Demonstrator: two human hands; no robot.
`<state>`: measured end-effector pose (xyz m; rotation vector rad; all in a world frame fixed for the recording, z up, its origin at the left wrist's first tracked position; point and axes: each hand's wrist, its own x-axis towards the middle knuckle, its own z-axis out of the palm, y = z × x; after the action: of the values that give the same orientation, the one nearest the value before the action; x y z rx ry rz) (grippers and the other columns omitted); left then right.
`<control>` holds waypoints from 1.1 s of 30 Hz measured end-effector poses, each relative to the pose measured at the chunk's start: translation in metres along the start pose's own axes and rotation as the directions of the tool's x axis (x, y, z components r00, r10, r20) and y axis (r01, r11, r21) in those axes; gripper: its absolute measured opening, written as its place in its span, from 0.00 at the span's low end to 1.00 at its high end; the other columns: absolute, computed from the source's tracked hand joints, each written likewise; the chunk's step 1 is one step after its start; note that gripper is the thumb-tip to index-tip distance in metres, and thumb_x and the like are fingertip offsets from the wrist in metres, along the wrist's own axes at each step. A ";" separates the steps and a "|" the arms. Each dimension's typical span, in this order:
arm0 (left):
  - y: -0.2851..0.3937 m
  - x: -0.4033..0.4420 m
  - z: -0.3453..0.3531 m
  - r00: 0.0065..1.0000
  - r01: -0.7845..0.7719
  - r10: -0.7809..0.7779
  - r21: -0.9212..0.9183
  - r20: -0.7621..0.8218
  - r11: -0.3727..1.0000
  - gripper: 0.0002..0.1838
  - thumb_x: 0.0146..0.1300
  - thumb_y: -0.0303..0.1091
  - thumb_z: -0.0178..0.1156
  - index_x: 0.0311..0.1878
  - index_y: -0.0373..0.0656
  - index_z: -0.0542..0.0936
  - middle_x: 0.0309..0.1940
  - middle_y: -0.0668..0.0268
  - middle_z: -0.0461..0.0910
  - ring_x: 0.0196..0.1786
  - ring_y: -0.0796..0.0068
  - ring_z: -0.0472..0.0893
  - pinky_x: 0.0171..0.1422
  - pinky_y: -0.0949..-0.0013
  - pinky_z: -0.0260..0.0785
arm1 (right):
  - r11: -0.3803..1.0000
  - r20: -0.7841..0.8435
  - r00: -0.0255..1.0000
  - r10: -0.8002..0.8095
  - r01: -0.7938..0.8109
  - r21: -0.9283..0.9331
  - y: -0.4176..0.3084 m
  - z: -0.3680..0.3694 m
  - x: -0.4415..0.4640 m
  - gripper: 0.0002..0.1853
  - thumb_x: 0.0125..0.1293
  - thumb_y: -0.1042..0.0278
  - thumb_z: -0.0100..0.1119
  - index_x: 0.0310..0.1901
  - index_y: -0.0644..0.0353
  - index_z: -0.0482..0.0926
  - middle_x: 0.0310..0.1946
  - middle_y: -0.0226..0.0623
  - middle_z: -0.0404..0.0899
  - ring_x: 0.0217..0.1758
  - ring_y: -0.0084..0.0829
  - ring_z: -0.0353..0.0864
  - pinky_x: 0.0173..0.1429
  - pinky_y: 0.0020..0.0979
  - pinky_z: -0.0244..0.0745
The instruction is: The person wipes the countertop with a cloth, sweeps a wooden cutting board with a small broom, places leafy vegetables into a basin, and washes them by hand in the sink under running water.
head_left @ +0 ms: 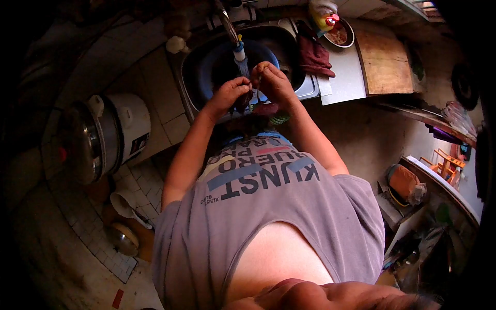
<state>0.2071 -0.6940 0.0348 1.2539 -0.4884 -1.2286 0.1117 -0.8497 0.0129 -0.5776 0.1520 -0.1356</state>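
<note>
Over the sink, my left hand is closed in a pinch on dark purplish leaves, which hang below its fingers. Close beside it, my right hand is also closed, fingertips together near the same leaves; what lies between them is too small to make out. A faucet with a blue-and-white nozzle runs water just behind my hands. Beneath them sits a blue basin, its contents mostly in shadow. More reddish and green leaves show at the sink's front edge.
A dark red cloth lies over the sink's right rim. Further right are a metal bowl of food, a bag with a red cap and a wooden cutting board. A large rice cooker stands left; a ladle is below it.
</note>
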 end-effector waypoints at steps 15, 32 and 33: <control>-0.007 0.008 0.006 0.976 -0.014 -0.043 -0.258 -0.212 0.966 0.09 0.64 0.34 0.48 0.39 0.44 0.76 0.34 0.71 0.75 0.40 0.80 0.74 0.49 0.76 0.65 | 0.886 0.048 0.985 -0.164 0.168 -0.433 0.003 0.014 -0.002 0.06 0.71 0.66 0.47 0.42 0.58 0.70 0.36 0.29 0.76 0.39 0.21 0.72 0.43 0.22 0.66; 0.019 0.005 -0.034 0.998 -0.027 0.013 -0.209 -0.068 0.977 0.08 0.61 0.37 0.57 0.36 0.42 0.75 0.31 0.68 0.74 0.36 0.77 0.73 0.47 0.74 0.66 | 0.933 -0.183 0.970 -0.162 0.090 -0.348 -0.042 0.027 0.004 0.08 0.69 0.65 0.52 0.40 0.62 0.74 0.32 0.35 0.78 0.28 0.21 0.73 0.34 0.22 0.69; 0.022 0.004 -0.034 0.998 -0.026 0.012 -0.209 -0.068 0.977 0.08 0.61 0.37 0.57 0.36 0.42 0.75 0.31 0.68 0.74 0.36 0.77 0.73 0.47 0.74 0.66 | 0.933 -0.183 0.970 -0.162 0.090 -0.347 -0.042 0.026 0.004 0.08 0.69 0.65 0.52 0.40 0.62 0.74 0.32 0.35 0.78 0.28 0.21 0.73 0.34 0.22 0.69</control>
<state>0.2463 -0.6859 0.0427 1.1035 -0.3123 -1.1861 0.1170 -0.8709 0.0573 -0.9169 0.3479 -0.3005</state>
